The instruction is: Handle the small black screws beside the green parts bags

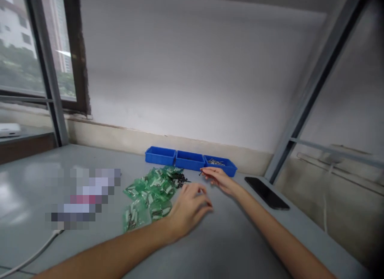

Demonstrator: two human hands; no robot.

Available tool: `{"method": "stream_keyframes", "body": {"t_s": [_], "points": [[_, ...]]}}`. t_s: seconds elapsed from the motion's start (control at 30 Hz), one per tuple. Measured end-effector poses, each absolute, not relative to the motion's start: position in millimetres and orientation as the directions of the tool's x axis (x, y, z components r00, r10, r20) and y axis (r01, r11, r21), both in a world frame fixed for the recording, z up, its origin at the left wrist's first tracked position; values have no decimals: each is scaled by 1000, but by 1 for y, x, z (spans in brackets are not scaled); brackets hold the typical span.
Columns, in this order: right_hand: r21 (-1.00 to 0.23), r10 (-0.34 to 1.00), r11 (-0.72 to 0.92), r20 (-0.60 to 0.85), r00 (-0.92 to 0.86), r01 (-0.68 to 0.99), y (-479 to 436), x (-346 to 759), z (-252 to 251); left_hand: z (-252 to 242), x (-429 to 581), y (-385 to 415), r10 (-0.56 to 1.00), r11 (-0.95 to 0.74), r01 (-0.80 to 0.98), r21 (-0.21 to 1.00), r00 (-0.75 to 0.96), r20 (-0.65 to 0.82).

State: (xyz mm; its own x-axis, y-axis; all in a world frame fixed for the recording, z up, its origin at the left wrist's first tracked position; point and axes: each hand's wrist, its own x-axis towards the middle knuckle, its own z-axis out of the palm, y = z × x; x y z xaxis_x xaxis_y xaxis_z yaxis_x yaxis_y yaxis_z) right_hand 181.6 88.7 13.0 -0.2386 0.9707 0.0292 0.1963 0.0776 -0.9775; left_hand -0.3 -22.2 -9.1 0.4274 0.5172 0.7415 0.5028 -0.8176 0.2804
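Observation:
My right hand is closed in a pinch on a small dark screw, just in front of the right-hand blue bin. Nearer to me, my left hand hovers over the table with its fingers bent and the thumb apart; nothing shows in it. Left of that hand lies a heap of small green plastic packets with metal and pale pieces inside. A pile of loose black screws sits at the heap's right edge, close to my left fingers.
Three joined blue bins stand near the wall; the right one holds silvery screws or nails. A black phone lies at the right. On the left are a blurred-out device and a white cable. Metal posts frame the table.

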Motion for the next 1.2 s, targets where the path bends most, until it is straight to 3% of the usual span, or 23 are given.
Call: {"method": "stream_keyframes", "body": {"t_s": [0.17,0.4,0.53,0.67,0.77,0.9,1.1,1.2], "points": [[-969,996,53,34,-81,241,99,187,7,-21,6,-21,193,-937,345,-61,653,733],[-890,990,138,112,-85,435,116,177,21,-21,6,-21,153,-935,333,-121,688,709],[-903,989,145,141,-40,404,124,161,33,-21,7,-19,68,-931,292,-219,729,681],[-846,980,186,128,-150,500,114,143,32,-20,8,-19,73,-930,294,-220,736,673],[-681,949,303,156,-272,666,100,135,17,-17,5,-21,105,-927,310,-213,757,645],[-523,892,450,300,-338,724,85,135,-9,-14,3,-22,109,-930,306,-205,761,639],[-576,881,468,370,-297,671,78,139,-24,-20,4,-18,119,-941,294,-165,748,653],[-615,899,432,351,-261,660,78,139,-25,-19,5,-19,213,-939,335,-72,735,644]]}}
